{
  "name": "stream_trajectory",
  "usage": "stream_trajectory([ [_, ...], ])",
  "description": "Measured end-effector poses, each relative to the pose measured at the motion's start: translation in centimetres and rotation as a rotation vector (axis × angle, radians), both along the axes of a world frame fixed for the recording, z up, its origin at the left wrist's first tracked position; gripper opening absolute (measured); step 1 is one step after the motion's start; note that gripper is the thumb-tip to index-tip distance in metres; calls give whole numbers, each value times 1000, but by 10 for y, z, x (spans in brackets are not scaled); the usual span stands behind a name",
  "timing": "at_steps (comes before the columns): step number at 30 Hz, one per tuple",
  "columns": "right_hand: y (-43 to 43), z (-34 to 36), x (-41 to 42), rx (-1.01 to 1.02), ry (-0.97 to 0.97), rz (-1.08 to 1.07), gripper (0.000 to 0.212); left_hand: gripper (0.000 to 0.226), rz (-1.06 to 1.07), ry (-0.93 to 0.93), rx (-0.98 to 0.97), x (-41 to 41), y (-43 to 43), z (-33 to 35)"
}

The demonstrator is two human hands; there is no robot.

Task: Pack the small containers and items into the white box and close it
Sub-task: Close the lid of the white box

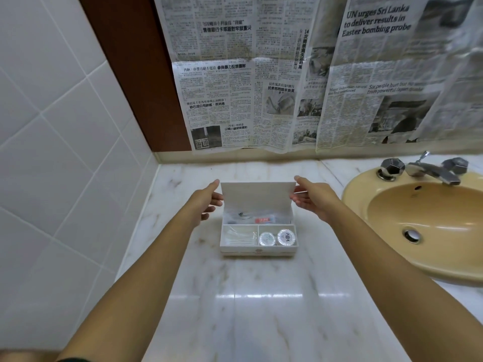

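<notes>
White box (258, 250) lid (257, 195) upright between left hand (209, 202), right hand (312, 198)

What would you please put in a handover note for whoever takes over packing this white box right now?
Left hand: open, fingers at the left end of the lid.
Right hand: open, at the lid's right end.
White box sits on the counter, lid standing upright.
Done: two round containers front right, swabs front left, sachets at the back.
Left: fold the lid down shut.
</notes>
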State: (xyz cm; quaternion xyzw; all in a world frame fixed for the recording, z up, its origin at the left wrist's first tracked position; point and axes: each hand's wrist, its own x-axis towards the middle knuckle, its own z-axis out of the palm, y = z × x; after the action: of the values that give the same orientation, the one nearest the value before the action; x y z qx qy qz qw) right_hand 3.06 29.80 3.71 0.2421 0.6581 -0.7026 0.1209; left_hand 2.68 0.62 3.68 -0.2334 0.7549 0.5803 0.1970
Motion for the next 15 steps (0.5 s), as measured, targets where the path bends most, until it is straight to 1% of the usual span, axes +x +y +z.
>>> stream_trajectory([
  [5,0,-1,12,-50,-4,19,32,37,-74,-73,-5,7,-5,3],
  [9,2,-2,32,-46,-10,80,25,30,-127,-76,7,21,-14,-5],
  [12,4,-9,48,29,23,149,25,30,-154,-50,-19,32,-17,-15],
  [15,6,-16,61,130,25,199,34,31,-174,-18,-50,44,-18,-25],
])
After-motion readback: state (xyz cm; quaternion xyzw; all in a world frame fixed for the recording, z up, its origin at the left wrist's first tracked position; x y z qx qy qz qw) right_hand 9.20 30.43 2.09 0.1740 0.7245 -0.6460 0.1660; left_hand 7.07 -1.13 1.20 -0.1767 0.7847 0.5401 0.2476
